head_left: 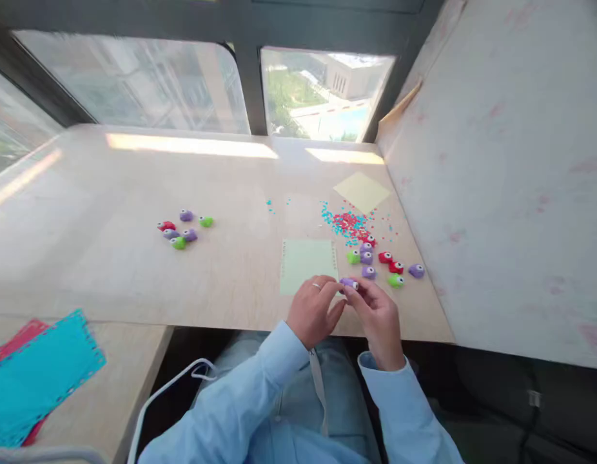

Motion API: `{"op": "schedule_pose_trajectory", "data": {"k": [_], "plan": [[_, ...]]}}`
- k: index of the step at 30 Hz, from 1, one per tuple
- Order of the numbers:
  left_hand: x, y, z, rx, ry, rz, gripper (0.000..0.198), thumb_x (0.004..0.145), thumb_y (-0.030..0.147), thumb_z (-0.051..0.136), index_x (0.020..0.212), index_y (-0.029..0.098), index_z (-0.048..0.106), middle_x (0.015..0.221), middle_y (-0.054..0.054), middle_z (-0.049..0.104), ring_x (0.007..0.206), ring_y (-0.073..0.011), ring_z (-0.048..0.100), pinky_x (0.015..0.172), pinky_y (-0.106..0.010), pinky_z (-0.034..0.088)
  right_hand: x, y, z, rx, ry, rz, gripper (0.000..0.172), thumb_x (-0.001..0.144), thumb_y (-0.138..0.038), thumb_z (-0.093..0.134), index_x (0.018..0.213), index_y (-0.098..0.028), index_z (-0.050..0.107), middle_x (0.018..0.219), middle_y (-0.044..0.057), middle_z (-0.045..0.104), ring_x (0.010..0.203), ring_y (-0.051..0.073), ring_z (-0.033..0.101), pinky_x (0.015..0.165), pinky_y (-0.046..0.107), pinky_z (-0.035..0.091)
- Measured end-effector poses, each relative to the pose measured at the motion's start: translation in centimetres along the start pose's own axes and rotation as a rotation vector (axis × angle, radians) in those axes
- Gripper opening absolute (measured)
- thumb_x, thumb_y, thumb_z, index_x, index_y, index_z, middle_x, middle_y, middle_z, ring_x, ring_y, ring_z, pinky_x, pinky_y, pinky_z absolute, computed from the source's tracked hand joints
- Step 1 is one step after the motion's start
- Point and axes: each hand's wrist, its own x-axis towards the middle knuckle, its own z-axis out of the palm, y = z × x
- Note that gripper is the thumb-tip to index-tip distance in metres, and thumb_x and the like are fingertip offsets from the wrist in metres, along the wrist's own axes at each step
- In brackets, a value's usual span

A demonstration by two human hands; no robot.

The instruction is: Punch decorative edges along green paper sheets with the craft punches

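A small purple craft punch [349, 283] with a white round end is held over the front of the table. My right hand [380, 316] pinches it between thumb and fingers. From the other side, the curled fingers of my left hand [315, 309], which wears a ring, close on its left end. Just behind my hands lies a pale green sheet of paper [308, 264] with small holes along its left and right edges. Similar punches sit to the right: a purple one [369, 272], a green one [396, 281] and a red one [396, 267], among several others.
Red and blue paper confetti [349, 223] is scattered behind the punches, beside a pale yellow sheet [362, 192]. Another group of punches [178, 243] lies on the left. Blue punched paper [42, 370] rests over red at lower left. A wall [511, 193] bounds the right side.
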Motion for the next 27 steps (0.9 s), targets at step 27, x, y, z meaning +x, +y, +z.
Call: {"op": "schedule_pose_trajectory", "data": {"k": [27], "plan": [[1.2,-4.6,1.1,0.142,-0.122,-0.156,0.047,0.078,0.051,0.071,0.113,0.021,0.063,0.128,-0.012,0.061,0.12,-0.0293,0.052,0.094,-0.045,0.039,5.8,1.8,-2.8,-0.807,-0.226,-0.616,0.033,0.093,-0.018,0.045,0.118,-0.017,0.066,0.115,0.013,0.071,0.108,0.027,0.065,0.095,0.046,0.054]]}}
